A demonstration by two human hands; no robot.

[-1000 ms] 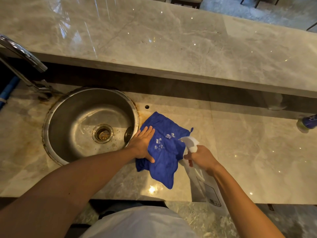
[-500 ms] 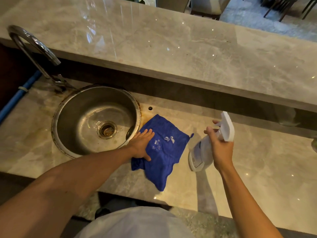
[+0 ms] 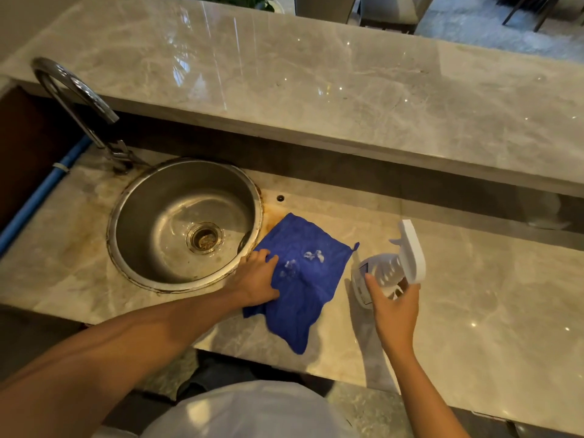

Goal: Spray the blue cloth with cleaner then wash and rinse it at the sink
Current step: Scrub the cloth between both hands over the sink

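The blue cloth [image 3: 308, 279] lies spread on the marble counter just right of the round steel sink [image 3: 148, 270], one corner hanging over the front edge. White foam blobs sit on its middle. My left hand [image 3: 257, 279] presses flat on the cloth's left side next to the sink rim. My right hand [image 3: 393, 306] holds the white spray bottle [image 3: 388, 267] by its neck, tilted, just right of the cloth and apart from it, trigger head pointing up and away.
A chrome tap [image 3: 79, 99] arches over the sink's back left. A raised marble ledge [image 3: 347, 90] runs along the back. A blue pipe [image 3: 41, 191] lies at the far left. A small hole [image 3: 280, 197] sits behind the cloth.
My right hand has lifted the spray bottle away from the cloth and swung it to the right, turning it upward. My left hand stays on the cloth.
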